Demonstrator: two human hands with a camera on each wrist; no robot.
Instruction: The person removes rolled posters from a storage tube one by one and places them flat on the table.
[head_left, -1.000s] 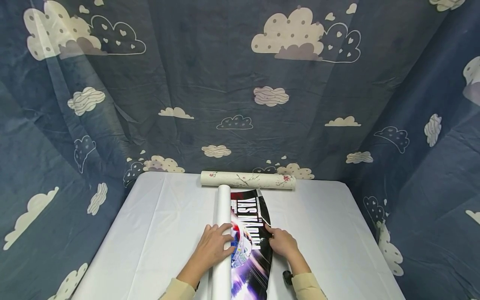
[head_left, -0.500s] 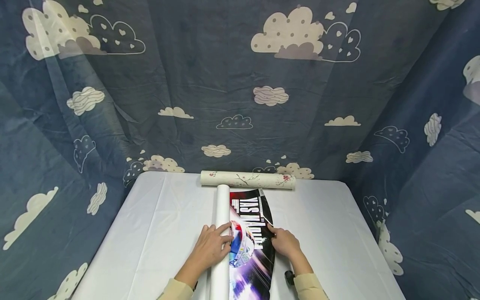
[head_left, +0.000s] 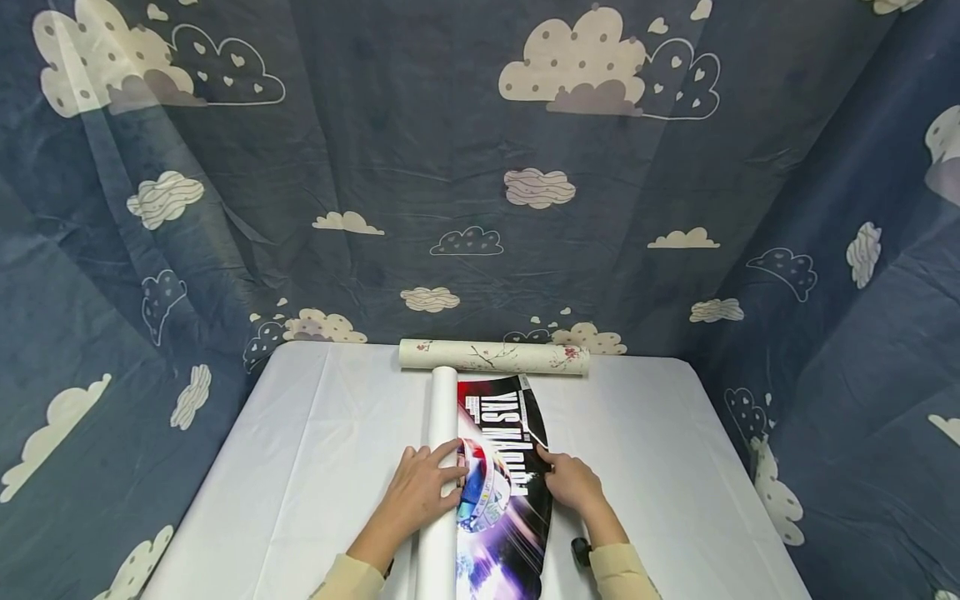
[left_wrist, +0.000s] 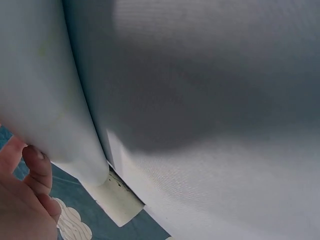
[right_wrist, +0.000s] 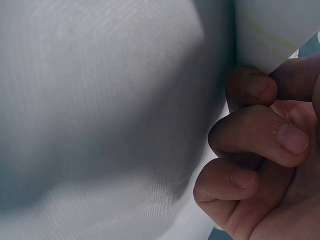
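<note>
"Where's our poster (head_left: 504, 508), and which step are we on?"

"It lies mid-table, its far end just short of the far edge of the table (head_left: 652, 475), near the floral roll (head_left: 495, 357). We seem to be working the sheet at its rolled side (head_left: 437, 542); rolling or unrolling, we can't tell."

"Our fingers?"

"Our left hand (head_left: 420, 492) lies spread across the rolled side; our right hand (head_left: 574, 483) pinches the free edge."

"The next move?"

"Probably even, gentle pressure, so we don't skew or crease it."
</note>
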